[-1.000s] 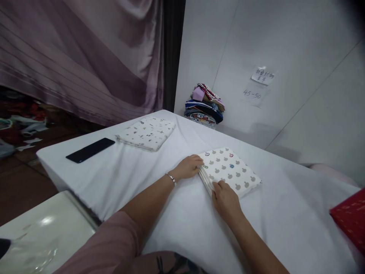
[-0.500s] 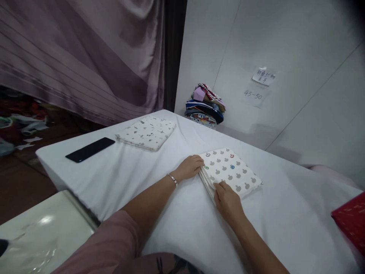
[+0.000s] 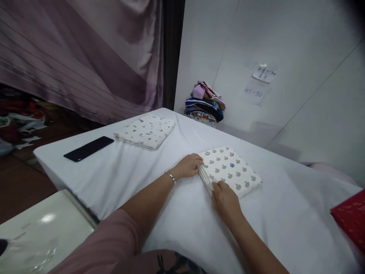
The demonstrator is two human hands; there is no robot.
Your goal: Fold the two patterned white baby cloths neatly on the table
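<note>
A folded white cloth printed with grey mouse-head shapes (image 3: 231,170) lies flat on the white-covered table (image 3: 142,179). My left hand (image 3: 188,166) grips its near left corner, fingers curled round the edge. At the near edge of the same cloth my right hand (image 3: 226,198) pinches the layered fold, thumb on top. A bracelet shows on my left wrist. A second folded patterned cloth (image 3: 146,131) lies farther off to the left.
A black phone (image 3: 88,148) lies near the table's left edge. A pile of folded colourful clothes (image 3: 205,104) stands at the far corner against the white wall. A red box (image 3: 349,220) is at the right edge. A glossy white surface (image 3: 37,236) sits lower left.
Both hands stay on the near edge of the mouse-print cloth; only small shifts of the view and of the fingers show.
</note>
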